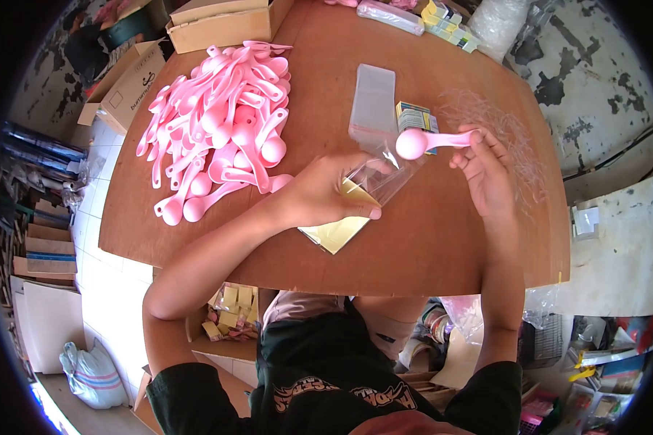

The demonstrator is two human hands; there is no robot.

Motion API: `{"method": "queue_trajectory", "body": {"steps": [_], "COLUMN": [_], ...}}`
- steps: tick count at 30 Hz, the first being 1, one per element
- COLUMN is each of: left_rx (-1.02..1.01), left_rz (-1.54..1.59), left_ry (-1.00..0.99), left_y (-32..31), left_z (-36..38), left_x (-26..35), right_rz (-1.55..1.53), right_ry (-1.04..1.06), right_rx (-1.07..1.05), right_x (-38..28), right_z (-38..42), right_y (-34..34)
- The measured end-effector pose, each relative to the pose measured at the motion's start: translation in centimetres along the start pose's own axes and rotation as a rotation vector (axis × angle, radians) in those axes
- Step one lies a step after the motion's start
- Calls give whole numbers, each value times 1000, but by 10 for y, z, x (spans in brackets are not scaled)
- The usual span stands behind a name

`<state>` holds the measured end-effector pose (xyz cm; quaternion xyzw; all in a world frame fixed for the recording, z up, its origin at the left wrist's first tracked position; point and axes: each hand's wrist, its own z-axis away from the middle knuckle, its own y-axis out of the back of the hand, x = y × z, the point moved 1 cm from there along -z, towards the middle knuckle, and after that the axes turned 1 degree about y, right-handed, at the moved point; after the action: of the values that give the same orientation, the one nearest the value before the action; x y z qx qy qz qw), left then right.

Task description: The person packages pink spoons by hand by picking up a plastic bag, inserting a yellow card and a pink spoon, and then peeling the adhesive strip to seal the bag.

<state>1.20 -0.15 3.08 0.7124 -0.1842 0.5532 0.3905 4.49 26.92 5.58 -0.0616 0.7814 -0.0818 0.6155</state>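
My left hand (318, 190) is closed on a clear plastic bag (400, 180), which holds a yellow card (335, 235) in its lower end. The bag's upper end points toward my right hand (486, 174). Between the thumb and fingers of that hand is the handle end of a pink measuring scoop (412, 144). Its round bowl is held above the table, close to the bag's mouth. A heap of similar pink scoops (225, 109) lies left of my left hand. Beyond the bag are a stack of flat clear bags (374, 94) and a small stack of printed cards (413, 116).
Thin clear plastic strips (504, 134) are scattered on the brown table (428, 254) at right. A cardboard box (221, 27) and bundled card packs (446, 22) stand along the far edge. Below the near edge, an open carton (228, 315) contains yellow pieces.
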Motion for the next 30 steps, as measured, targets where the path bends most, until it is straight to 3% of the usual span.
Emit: {"method": "queue_trajectory", "body": {"steps": [2,6,11,12,14,16,20,22,23,25,30], "left_rx": [41,32,55,54,4,14,72,101,125,126,121], "left_rz": [12,48,-57,-56,136,149,188,164,141,142,198], "left_ry": [-114,-44,-200,-199,-10,-9,-58,-64,-69,-101,-126], "left_y": [-2,-3,-7,-7,-9,-9,-10,-10,-9,-9,-10], "left_z": [-1,0,2,1,1,1,0,2,3,3,6], "left_x": [-7,-8,-7,-7,-12,-12,-15,-9,-7,-8,-2], "right_rz": [27,209,378,401,423,463,532,856,855,309,341], "right_ry": [-22,-97,-121,-78,-39,12,78,371,373,59,-63], "right_rx": [-36,-81,-126,-61,5,75,48,-111,-112,-8,-93], "right_x": [-2,-1,2,-1,-2,-1,4,5,5,5,-7], "right_z": [2,5,11,12,14,13,16,16,17,18,15], "right_y": [-2,-9,-36,-44,-54,-59,-66,-68,-71,-79,-76]}}
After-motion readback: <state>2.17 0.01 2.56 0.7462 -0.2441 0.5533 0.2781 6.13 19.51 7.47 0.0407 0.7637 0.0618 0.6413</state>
